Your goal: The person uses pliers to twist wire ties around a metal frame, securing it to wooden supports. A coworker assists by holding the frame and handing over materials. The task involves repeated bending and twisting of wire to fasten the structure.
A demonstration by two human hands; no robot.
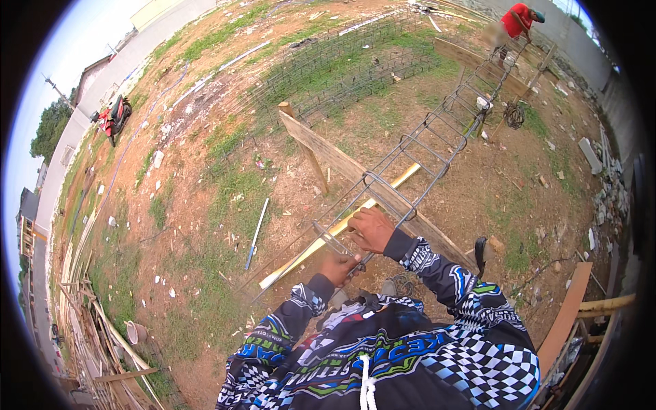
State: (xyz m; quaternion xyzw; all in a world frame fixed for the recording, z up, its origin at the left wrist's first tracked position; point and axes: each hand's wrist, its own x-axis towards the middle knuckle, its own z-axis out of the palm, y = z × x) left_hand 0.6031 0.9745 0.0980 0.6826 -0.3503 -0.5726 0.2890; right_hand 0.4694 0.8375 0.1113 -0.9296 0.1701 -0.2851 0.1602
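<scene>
A long rebar cage point(447, 166), steel rods with square stirrups tied across them, runs from in front of me toward the far right. My left hand point(339, 270) is closed around the lower corner of the nearest stirrup point(328, 238), where it meets a rod. Just above and to the right, my right hand point(370, 230) has its fingers curled down beside the same stirrup. What those fingers hold is hidden beneath them. Under the cage, a yellowish strip of wood point(301, 262) lies slantwise, partly behind my hands.
A wooden plank on stakes point(342, 158) crosses under the cage. Beyond stands another rebar cage point(321, 68). A person in red point(516, 22) bends at the far end. Timber poles point(92, 328) lie at left, with a bucket point(136, 333). A red motorcycle point(113, 119) is parked at far left.
</scene>
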